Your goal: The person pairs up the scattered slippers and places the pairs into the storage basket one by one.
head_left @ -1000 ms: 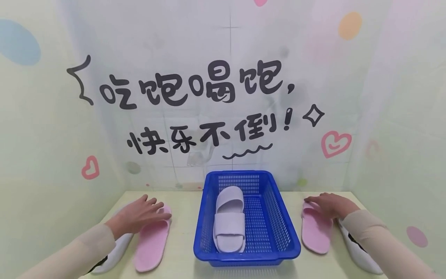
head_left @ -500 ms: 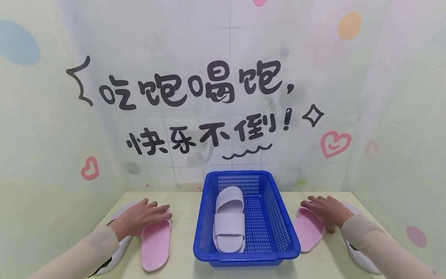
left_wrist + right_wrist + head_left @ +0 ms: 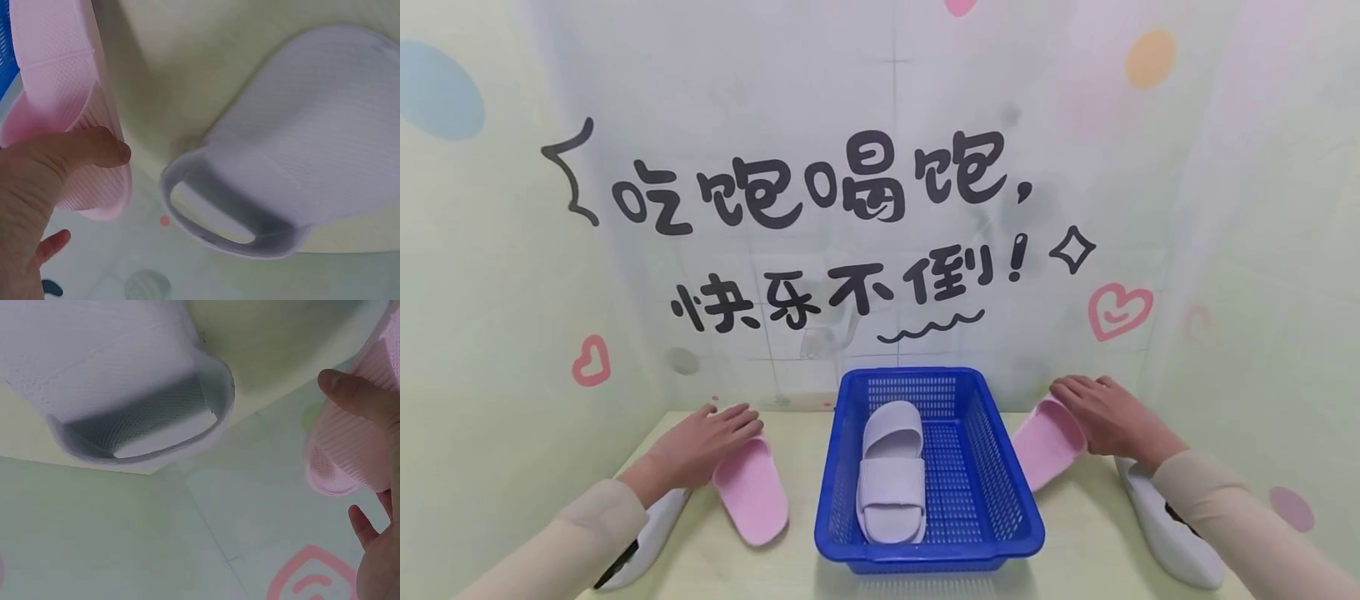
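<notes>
Left hand (image 3: 700, 446) grips a pink slide slipper (image 3: 752, 500) by the strap, thumb over the ribbing; right hand (image 3: 1112, 417) grips its pink mate (image 3: 1048, 442) likewise. Both pink slippers outside the blue plastic basket (image 3: 925, 550): one on its left, apart; the other, tilted, close by its right wall, partly hidden by the rim.

In the basket: white slide slipper (image 3: 892, 483), lying lengthwise along the left side; cannot tell whether a second is nested with it.

Progress, judged: partway. White footwear is already inside; the pink pair is in hand but not in.

Farther out on the pale tabletop (image 3: 801, 458): a greyish-white slide (image 3: 658, 533) beneath the left forearm, another (image 3: 1180, 542) beneath the right, neither held.
</notes>
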Demonstrator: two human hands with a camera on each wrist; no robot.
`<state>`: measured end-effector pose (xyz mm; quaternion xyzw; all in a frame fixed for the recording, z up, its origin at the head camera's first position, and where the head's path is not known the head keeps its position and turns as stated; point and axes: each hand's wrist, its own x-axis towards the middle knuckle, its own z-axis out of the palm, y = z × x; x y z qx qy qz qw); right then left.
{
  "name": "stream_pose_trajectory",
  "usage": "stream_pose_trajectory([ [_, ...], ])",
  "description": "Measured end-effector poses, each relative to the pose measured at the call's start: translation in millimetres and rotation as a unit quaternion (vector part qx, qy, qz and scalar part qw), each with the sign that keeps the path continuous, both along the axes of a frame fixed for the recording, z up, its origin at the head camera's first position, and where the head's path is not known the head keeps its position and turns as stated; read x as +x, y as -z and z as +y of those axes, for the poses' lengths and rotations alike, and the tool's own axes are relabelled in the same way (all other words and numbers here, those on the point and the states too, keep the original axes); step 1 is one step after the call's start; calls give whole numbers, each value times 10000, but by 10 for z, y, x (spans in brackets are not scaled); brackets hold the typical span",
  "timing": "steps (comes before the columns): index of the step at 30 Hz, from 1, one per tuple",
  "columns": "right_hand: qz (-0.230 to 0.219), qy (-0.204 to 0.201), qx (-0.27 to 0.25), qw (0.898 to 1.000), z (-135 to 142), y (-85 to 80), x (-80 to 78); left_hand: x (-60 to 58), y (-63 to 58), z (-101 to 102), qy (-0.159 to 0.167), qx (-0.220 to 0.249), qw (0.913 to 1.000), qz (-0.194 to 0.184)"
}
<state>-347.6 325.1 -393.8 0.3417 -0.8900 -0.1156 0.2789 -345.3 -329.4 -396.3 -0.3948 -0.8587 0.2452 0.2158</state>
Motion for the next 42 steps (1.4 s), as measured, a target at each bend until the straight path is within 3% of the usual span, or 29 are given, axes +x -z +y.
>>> stream_pose_trajectory([
  [3,72,17,-354,9993,107,-108,28,-7,-96,-5,-98,686,9975,-100],
  [6,-39,160,-820,9965,210,-218,59,-6,-202,-18,-337,1386,9896,-192],
  [12,-121,463,-1908,9805,278,-442,94,-11,-405,15,-907,2393,9660,-361],
  [19,-142,656,-2235,9724,44,-565,195,88,-548,252,-1136,3292,9361,-498],
  [24,97,449,-2226,9738,-228,-589,299,211,-577,483,-964,3751,9211,-397],
  [35,361,335,-2572,9651,-657,-544,653,457,-499,900,-57,4466,8945,-201],
  [42,482,252,-2788,9588,-826,-480,863,642,-465,1172,-55,4782,8782,110],
])
